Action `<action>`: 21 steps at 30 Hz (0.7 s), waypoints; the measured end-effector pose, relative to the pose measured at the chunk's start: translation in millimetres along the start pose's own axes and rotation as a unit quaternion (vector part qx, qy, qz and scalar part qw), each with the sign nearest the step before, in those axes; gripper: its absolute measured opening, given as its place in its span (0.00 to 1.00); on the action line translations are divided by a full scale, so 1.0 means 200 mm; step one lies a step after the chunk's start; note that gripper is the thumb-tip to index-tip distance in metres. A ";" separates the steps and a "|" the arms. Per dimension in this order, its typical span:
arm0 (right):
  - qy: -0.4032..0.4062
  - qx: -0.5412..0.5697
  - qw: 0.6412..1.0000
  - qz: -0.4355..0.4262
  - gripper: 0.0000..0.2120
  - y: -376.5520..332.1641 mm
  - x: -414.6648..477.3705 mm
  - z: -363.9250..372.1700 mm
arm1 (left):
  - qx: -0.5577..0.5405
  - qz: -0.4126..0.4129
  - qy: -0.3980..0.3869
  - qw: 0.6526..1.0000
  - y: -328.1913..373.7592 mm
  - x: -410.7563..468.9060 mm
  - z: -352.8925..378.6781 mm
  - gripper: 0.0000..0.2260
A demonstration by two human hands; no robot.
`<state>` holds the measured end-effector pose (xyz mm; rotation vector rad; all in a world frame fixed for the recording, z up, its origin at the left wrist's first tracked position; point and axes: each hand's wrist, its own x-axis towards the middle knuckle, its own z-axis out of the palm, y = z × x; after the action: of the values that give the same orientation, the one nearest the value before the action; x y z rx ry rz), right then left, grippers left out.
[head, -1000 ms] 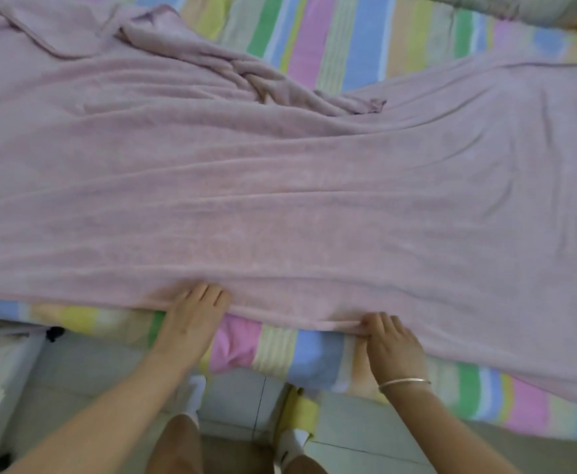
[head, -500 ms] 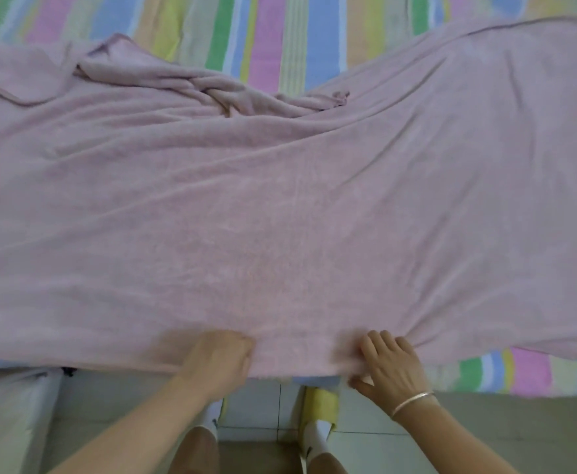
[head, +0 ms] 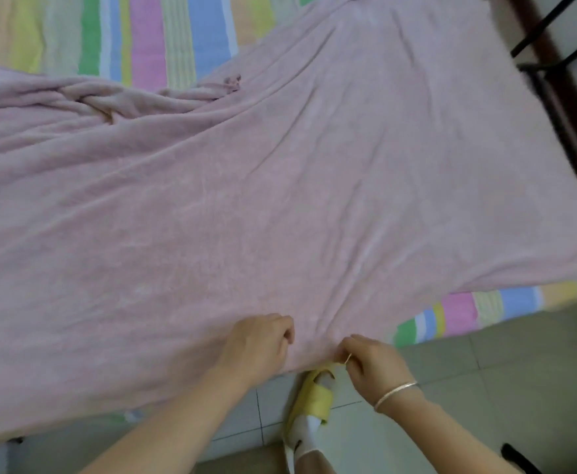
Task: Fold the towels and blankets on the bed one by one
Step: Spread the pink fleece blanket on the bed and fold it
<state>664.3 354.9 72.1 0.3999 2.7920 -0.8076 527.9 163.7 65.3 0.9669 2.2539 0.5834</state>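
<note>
A large pale pink blanket [head: 280,186] lies spread across the bed, wrinkled and bunched at its far left edge. Its near edge hangs over the side of the bed. My left hand [head: 259,343] rests on the near edge with its fingers curled into the fabric. Just to the right of it, my right hand [head: 372,364], with a silver bracelet on the wrist, pinches the same edge. The two hands are close together.
A striped bedsheet [head: 164,39] in pastel colours shows beyond the blanket and at the near right corner [head: 468,313]. A dark metal frame [head: 553,80] stands at the bed's right end. Tiled floor [head: 502,388] and my yellow slipper [head: 314,398] are below.
Both hands have slid right along the blanket's near edge and come closer together, from flat to gripping. The view has shifted right, and the blanket now covers more of the bed's edge.
</note>
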 end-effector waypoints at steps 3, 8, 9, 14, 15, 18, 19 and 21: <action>0.108 0.200 0.931 0.285 0.15 0.24 0.05 -0.12 | -0.005 0.025 -0.006 1.000 0.14 0.11 0.08 0.14; 0.277 0.546 0.628 0.480 0.17 0.69 0.19 -0.32 | -0.020 0.062 0.010 0.998 0.46 0.31 0.21 0.12; 0.291 0.578 0.591 0.482 0.18 0.76 0.20 -0.37 | -0.015 0.073 0.018 0.997 0.53 0.35 0.24 0.12; 0.328 0.650 0.479 0.491 0.18 1.06 0.32 -0.48 | 0.042 0.101 0.083 0.991 0.74 0.55 0.39 0.08; 0.344 0.642 0.469 0.500 0.15 1.10 0.34 -0.50 | 0.049 0.092 0.090 0.990 0.77 0.59 0.41 0.08; 0.360 0.548 0.509 0.557 0.08 1.20 0.32 -0.55 | 0.061 0.072 0.103 0.990 0.83 0.67 0.47 0.05; 0.366 0.525 0.519 0.567 0.11 1.22 0.29 -0.55 | 0.065 0.071 0.112 0.989 0.84 0.68 0.48 0.05; 0.362 0.442 0.556 0.603 0.18 1.30 0.20 -0.53 | 0.073 0.061 0.115 0.989 0.89 0.71 0.49 0.10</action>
<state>695.7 632.3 22.3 2.8170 1.2864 -1.6359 604.1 398.1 50.3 1.1692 2.4821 0.6166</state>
